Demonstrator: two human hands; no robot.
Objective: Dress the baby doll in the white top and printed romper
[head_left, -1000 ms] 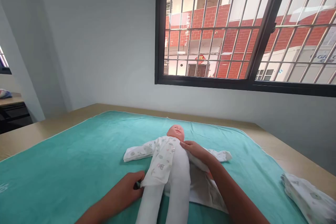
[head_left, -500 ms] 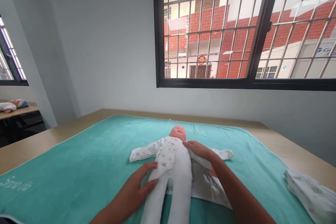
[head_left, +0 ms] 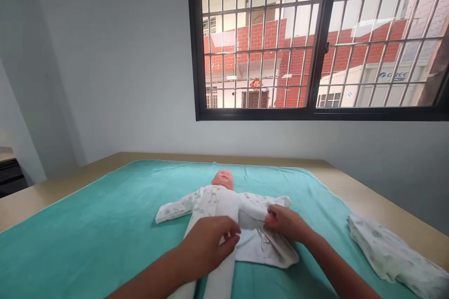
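Doll, one, bare-headed, face up near the middle of a teal blanket on a wooden desk; legs toward the person.

White one-piece: worn over torso, legs and at least the arm on the right-hand side.

Printed top, patterned white: half on, by judgement. Done, it appears: the sleeve on the left-hand side, stretched outward as if filled, with the front panel of that side over the chest. Left: the other half, its sleeve lying behind the doll's white-clad arm and its panel spread on the blanket, pale inner face up; front not yet closed.

Left hand: above the doll's lower body; grip loose, thumb and fingers parted, nothing seen between them.

Right hand: grip closed at the end of the doll's white-clad arm; whether on cuff or doll's hand, too small to tell.

Bundled cloth, printed white: one, at the blanket's right edge, apart from the doll.
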